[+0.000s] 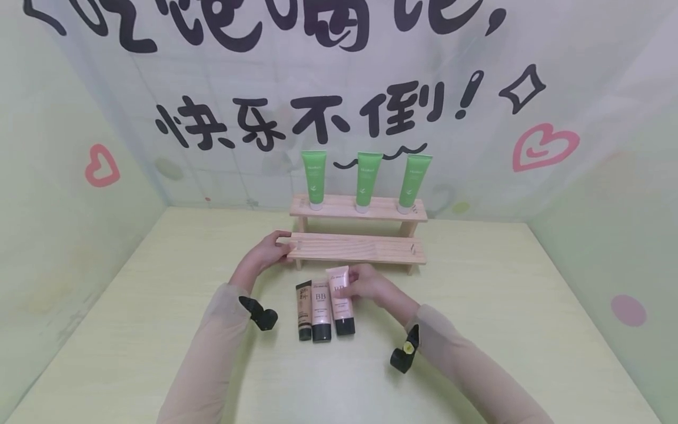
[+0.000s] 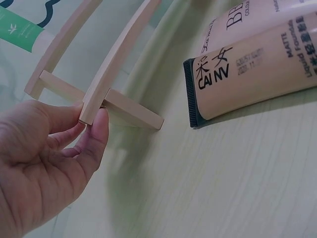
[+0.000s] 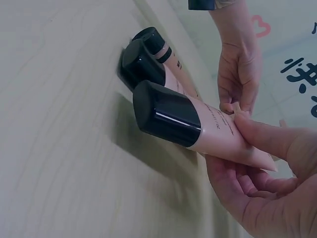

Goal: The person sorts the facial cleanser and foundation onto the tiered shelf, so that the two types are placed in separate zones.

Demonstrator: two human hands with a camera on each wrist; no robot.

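Pink tube [image 1: 343, 307] at lower centre of the head view, cap end raised off the bench [image 1: 477, 306] per the right wrist view. Right hand [image 1: 369, 285] nearly closed, pinching the tube's flat upper part, thumb over the printed face, fingers beneath. Second pink tube [image 1: 321, 312] and tan tube [image 1: 304, 312] lie just left. Handling, judged: light, soft-walled, slightly slick, not fragile; best held mid-body with modest pressure, or by the stiffer black cap. Left hand [image 1: 266, 252], left of centre, pinches the lower shelf's left end on the wooden stand [image 1: 360, 248]; stand probably stiff, fairly light. Forearms angle inward from the lower left and lower right.
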